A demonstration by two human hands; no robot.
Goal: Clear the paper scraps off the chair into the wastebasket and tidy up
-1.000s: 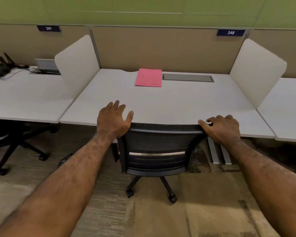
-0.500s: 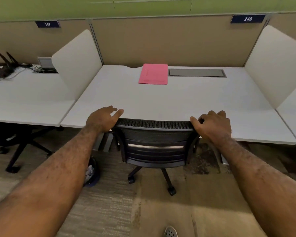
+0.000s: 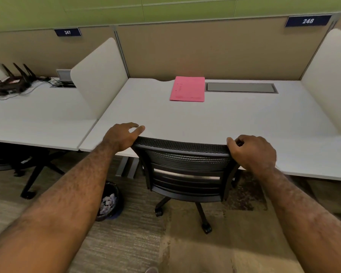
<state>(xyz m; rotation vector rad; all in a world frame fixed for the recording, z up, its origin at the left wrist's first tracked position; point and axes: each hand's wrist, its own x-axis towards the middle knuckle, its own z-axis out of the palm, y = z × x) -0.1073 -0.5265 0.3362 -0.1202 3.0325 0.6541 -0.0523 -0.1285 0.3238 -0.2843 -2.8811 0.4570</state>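
Note:
A black mesh-backed office chair [image 3: 185,166] on castors stands pushed in under the white desk [image 3: 234,119], its seat hidden beneath the desktop. My left hand [image 3: 120,136] rests on the top left corner of the chair back, fingers loosely curled over it. My right hand [image 3: 252,152] is closed around the top right corner. On the floor to the chair's left, partly behind my left forearm, stands a dark round wastebasket [image 3: 111,201] holding white paper scraps [image 3: 107,202].
A pink folder [image 3: 187,89] lies at the back of the desk beside a grey cable hatch [image 3: 241,88]. White divider panels [image 3: 100,75] stand on either side. The left desk carries a black router [image 3: 10,83] with cables. Another chair base [image 3: 34,172] stands under it.
The chair has gone further in under the desk, both hands staying on its back. The view has shifted, and the wastebasket with scraps has come into sight at the left.

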